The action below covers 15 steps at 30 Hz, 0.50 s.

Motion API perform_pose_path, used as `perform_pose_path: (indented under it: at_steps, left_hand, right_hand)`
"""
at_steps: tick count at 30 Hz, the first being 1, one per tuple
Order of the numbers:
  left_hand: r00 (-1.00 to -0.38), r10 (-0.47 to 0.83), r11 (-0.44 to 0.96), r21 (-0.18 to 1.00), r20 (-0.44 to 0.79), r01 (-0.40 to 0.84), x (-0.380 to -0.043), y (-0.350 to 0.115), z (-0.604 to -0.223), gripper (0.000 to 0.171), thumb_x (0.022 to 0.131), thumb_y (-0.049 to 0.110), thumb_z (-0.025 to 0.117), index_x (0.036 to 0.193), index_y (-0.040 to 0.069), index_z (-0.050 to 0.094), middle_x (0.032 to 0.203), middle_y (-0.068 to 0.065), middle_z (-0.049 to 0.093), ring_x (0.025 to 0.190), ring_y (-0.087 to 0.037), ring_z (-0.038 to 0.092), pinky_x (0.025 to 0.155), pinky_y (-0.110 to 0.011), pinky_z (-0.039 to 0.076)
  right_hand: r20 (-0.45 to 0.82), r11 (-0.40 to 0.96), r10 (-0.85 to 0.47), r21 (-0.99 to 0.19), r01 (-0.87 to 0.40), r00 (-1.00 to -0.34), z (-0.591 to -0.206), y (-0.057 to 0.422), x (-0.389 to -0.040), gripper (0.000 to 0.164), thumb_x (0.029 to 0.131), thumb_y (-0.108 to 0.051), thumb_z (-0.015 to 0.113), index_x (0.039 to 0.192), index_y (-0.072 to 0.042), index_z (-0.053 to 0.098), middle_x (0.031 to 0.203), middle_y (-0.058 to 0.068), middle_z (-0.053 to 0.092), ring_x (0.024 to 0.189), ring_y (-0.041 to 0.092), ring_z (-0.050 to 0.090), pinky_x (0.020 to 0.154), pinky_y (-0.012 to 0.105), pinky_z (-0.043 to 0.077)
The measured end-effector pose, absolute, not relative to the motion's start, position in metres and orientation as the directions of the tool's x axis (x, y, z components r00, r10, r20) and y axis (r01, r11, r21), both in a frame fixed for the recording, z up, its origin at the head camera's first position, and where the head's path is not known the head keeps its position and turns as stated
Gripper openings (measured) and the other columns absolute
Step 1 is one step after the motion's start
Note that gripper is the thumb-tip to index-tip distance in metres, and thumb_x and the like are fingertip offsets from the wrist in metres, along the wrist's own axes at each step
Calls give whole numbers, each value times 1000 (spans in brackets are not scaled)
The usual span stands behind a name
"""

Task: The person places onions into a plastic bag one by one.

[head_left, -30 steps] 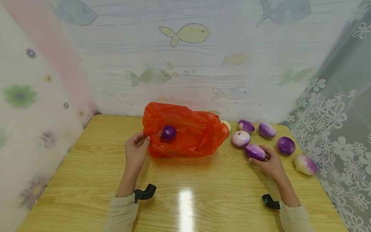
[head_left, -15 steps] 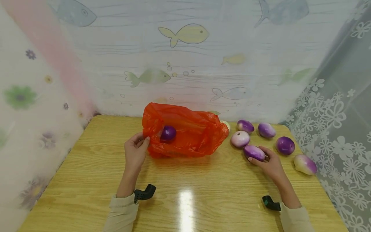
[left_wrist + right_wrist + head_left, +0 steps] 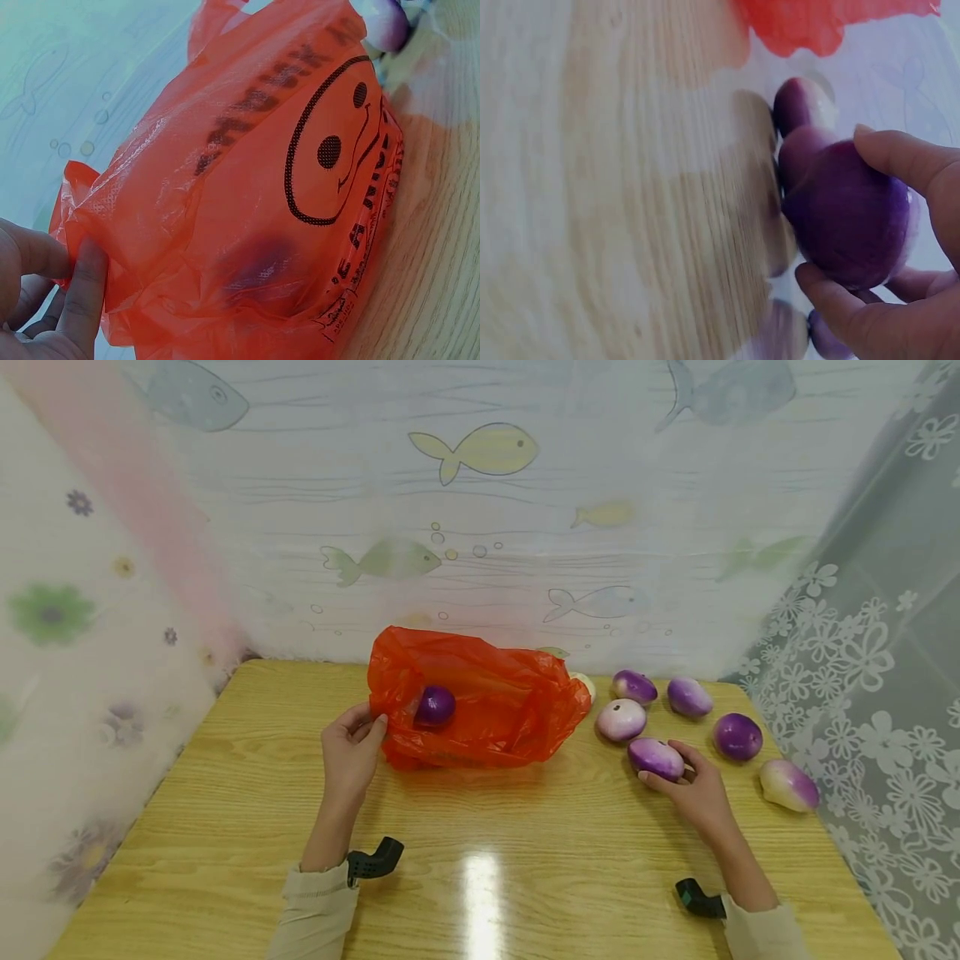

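A crumpled red plastic bag (image 3: 487, 668) lies on its side, its mouth facing the front, with a dark purple turnip (image 3: 437, 706) inside near the left end. My left hand (image 3: 352, 747) pinches the left edge of the bag between thumb and fingers. In the left wrist view, a printed smiling face and lettering show on the bag (image 3: 247, 150). At the right, my right hand (image 3: 697, 793) grips a purple-and-white turnip (image 3: 655, 759), thumb on one side and fingers on the other. The right wrist view shows this turnip (image 3: 855, 217) close up; whether it touches the table is unclear.
Several more turnips lie around the right hand, among them a pale one (image 3: 622, 720), a dark purple one (image 3: 738, 737) and a cream one (image 3: 789, 785) by the right table edge. A whitish one (image 3: 585, 687) is partly hidden behind the bag. A fish-patterned curtain (image 3: 487, 527) hangs behind the table.
My right hand and the turnip in it have shifted very slightly to the left. The left hand keeps its hold on the bag, which looks unmoved.
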<state>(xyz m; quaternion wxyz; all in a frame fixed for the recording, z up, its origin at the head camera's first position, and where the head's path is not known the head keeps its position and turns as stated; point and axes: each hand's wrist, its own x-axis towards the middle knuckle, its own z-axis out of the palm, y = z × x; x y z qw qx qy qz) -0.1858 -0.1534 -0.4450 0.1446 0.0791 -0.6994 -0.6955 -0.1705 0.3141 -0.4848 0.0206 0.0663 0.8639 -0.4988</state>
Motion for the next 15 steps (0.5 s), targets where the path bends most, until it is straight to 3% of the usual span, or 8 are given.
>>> perform_pose_path:
  at_steps: [2, 5, 8, 12, 15]
  left_hand:
    - [-945, -312, 23, 995, 97, 95, -186, -153, -445, 24, 99, -1, 61, 122, -9, 65, 114, -22, 62, 88, -5, 68, 79, -16, 58]
    - [-944, -312, 23, 995, 101, 99, -186, -154, -446, 24, 99, -1, 61, 122, -9, 65, 113, -22, 62, 88, -5, 68, 79, -16, 58]
    - [-944, -314, 21, 995, 101, 100, -186, -154, -446, 25, 99, -1, 61, 122, -9, 65, 113, -22, 62, 88, -5, 68, 80, -16, 58]
    - [-944, -314, 21, 995, 100, 98, -186, -154, -446, 24, 99, -1, 61, 121, -9, 65, 112, -22, 62, 88, -5, 68, 80, -17, 58]
    - [-944, -315, 24, 995, 99, 96, -186, -154, -446, 24, 99, -1, 61, 121, -8, 66, 112, -22, 63, 87, -5, 68, 79, -16, 58]
  right_hand:
    - [-87, 482, 118, -866, 133, -989, -485, 312, -169, 84, 92, -26, 78, 156, 2, 31, 156, 24, 37, 130, 31, 51, 79, 2, 43]
    - [-55, 442, 164, -889, 123, -985, -486, 307, -167, 82, 92, -23, 78, 156, 0, 33, 153, 19, 41, 117, 4, 54, 82, 1, 44]
    - [4, 378, 216, -923, 80, -976, -487, 300, -165, 79, 89, -17, 80, 154, -1, 38, 143, 7, 49, 106, -12, 51, 84, 3, 46]
    - [74, 285, 275, -958, 8, -959, -486, 289, -162, 76, 84, -6, 83, 149, 1, 44, 130, -8, 53, 109, -6, 55, 85, 5, 49]
    - [71, 197, 299, -980, -12, -952, -481, 281, -159, 75, 83, -1, 82, 148, 1, 44, 131, -9, 51, 113, 0, 55, 86, 5, 49]
